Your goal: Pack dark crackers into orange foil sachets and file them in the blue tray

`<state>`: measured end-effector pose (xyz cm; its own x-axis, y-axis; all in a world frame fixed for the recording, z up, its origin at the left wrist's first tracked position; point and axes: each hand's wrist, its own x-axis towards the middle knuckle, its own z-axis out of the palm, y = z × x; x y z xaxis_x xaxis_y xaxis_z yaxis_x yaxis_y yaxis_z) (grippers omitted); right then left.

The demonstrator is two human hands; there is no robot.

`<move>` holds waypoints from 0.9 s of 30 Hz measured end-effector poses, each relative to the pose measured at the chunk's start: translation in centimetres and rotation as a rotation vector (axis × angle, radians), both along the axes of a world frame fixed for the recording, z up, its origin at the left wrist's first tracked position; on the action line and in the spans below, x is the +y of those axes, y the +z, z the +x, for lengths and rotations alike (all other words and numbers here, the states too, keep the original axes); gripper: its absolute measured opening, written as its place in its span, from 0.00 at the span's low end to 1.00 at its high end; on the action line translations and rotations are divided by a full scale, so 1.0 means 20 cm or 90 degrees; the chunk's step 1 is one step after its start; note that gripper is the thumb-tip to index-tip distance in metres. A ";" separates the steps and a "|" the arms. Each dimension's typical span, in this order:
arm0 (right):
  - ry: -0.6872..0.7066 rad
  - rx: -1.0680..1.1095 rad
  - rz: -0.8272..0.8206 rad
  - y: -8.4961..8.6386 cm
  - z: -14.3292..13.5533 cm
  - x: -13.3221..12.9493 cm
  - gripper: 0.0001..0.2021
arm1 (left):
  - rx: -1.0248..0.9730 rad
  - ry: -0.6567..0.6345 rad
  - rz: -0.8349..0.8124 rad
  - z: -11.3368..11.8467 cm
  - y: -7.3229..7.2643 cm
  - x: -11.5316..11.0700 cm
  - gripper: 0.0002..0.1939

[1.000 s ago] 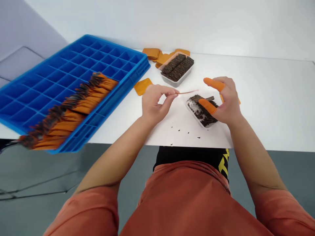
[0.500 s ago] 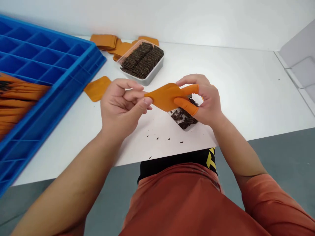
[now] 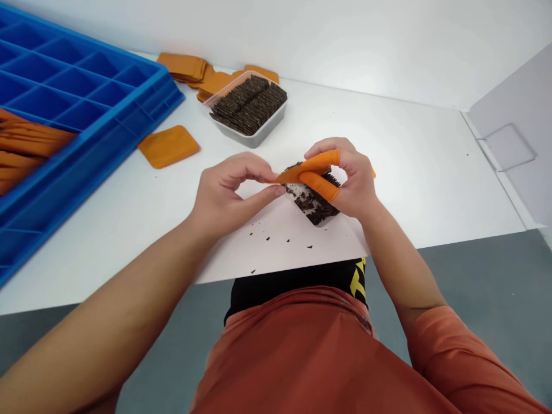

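My left hand (image 3: 226,192) pinches one end of a small orange-brown paper pouch (image 3: 290,173) between thumb and fingers. At its other end, my right hand (image 3: 356,178) grips the pouch between thumb and forefinger, both covered by orange finger cots (image 3: 321,185). The pouch is tilted nearly edge-on to me; whether anything is inside is hidden. Just beneath it lies a small tray of dark brown thin pieces (image 3: 317,208), some broken, partly covered by my right fingers. Another orange pouch (image 3: 169,146) rests flat on the table to the left.
A clear plastic tub (image 3: 259,138) packed with rows of dark brown pieces stands behind my hands. Stacked orange pouches (image 3: 183,66) lie beside it. The blue compartment crate (image 3: 142,109) on the left holds several orange pouches. Dark crumbs (image 3: 288,240) dot the white table (image 3: 409,149).
The pouch has turned from showing its broad face to nearly edge-on. My left hand has shifted right, with its fingers now drawn into a closer pinch. The view has swung slightly right.
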<state>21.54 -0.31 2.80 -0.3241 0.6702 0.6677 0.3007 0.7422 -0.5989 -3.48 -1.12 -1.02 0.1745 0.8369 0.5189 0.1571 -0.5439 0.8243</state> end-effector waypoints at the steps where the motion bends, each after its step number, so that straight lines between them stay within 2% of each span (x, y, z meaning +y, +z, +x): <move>1: 0.004 -0.012 0.003 0.00 0.00 0.00 0.03 | 0.009 -0.003 -0.009 0.00 0.00 0.00 0.14; 4: 0.003 -0.006 -0.007 0.01 0.01 0.00 0.05 | -0.009 -0.011 -0.041 -0.02 0.01 0.01 0.17; 9: 0.029 -0.024 -0.093 0.01 0.02 -0.01 0.06 | -0.013 -0.067 -0.058 -0.03 -0.02 0.03 0.19; 13: 0.044 0.004 -0.128 0.01 0.02 0.00 0.07 | 0.054 -0.059 -0.007 -0.03 -0.06 0.03 0.19; 16: 0.071 0.009 -0.156 0.02 0.02 0.00 0.09 | 0.083 -0.050 0.031 -0.03 -0.06 0.02 0.16; 21: 0.102 0.043 -0.117 0.03 0.01 0.00 0.06 | 0.118 -0.054 0.102 -0.03 -0.06 0.02 0.16; 22: 0.096 0.043 -0.102 0.03 0.01 0.00 0.05 | 0.119 -0.061 0.121 -0.04 -0.07 0.03 0.20; 24: 0.078 0.047 -0.073 0.02 -0.01 0.00 0.09 | 0.099 -0.068 0.152 -0.04 -0.11 0.04 0.36; 26: 0.062 0.064 -0.052 0.01 -0.02 0.00 0.18 | 0.064 -0.059 0.178 -0.04 -0.15 0.06 0.53; 27: 0.055 0.082 -0.044 0.00 -0.03 0.01 0.24 | 0.057 -0.047 0.187 -0.04 -0.17 0.06 0.57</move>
